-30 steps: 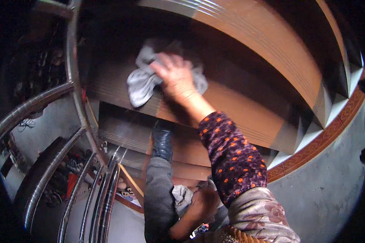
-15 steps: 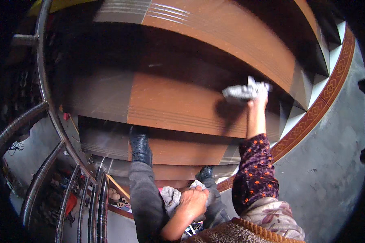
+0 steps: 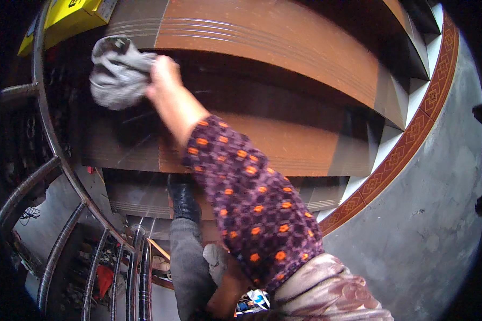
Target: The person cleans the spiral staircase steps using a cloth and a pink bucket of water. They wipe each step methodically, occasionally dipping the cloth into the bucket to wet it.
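My right hand [image 3: 165, 75] is closed on a bunched grey cloth [image 3: 118, 80] at the upper left, over the dark tiled end of a stair tread. Its arm, in a purple sleeve with orange flowers, reaches across from the lower right. My left hand [image 3: 231, 283] is low in the middle, by my leg. The right sleeve covers much of it, and its fingers are hidden. A second grey cloth [image 3: 215, 262] bulges out beside it.
Brown and grey stair treads [image 3: 262, 142] rise ahead. A metal railing [image 3: 48, 117] curves along the left. At the top left stands a yellow box [image 3: 77, 21]. A grey wall [image 3: 412, 214] with red-brown border tiles [image 3: 380, 179] bounds the right. My shoe [image 3: 185, 200] is on a lower step.
My right hand has swept from the right of the step to its far left with the cloth. Its sleeve now covers much of my left hand. The yellow box has come into view.
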Tool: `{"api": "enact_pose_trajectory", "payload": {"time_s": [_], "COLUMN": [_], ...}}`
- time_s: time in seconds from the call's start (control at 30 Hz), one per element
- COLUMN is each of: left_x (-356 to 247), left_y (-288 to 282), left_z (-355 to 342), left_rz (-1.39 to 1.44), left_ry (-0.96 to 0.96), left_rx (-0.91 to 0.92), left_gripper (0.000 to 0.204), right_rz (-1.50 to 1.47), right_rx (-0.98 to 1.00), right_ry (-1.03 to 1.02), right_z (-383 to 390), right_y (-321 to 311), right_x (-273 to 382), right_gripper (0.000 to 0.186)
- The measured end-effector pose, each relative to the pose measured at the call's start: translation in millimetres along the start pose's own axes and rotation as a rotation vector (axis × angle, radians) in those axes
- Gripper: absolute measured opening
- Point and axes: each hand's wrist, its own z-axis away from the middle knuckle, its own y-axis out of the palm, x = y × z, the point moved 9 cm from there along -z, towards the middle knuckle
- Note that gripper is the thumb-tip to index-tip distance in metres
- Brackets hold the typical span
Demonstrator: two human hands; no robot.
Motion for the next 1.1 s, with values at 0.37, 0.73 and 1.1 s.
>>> {"api": "enact_pose_trajectory", "payload": {"time_s": [0.37, 0.73, 1.1], "left_x": [-41.5, 15.3, -13.7], "left_y": [-4.2, 63.0, 62.7], "left_z": [4.4, -12.8, -14.8], "left_rz": [-0.241, -0.073, -0.393], "left_ry": [0.166, -0.029, 0.086], "left_rx": [0.076, 0.206, 0.149], "left_gripper": [0.04, 0.047, 0.037], "right_rz": [1.433, 2.472, 2.268], "right_rx": [-1.255, -0.057, -0.079], "right_ry": [-0.744, -0.848, -0.963], "right_z": [246.2, 102.6, 286.4], "right_y": [-259.2, -37.8, -271.1], "right_x": [398.3, 11.2, 157.4], "right_gripper": [0.033, 0.027, 0.058]}}
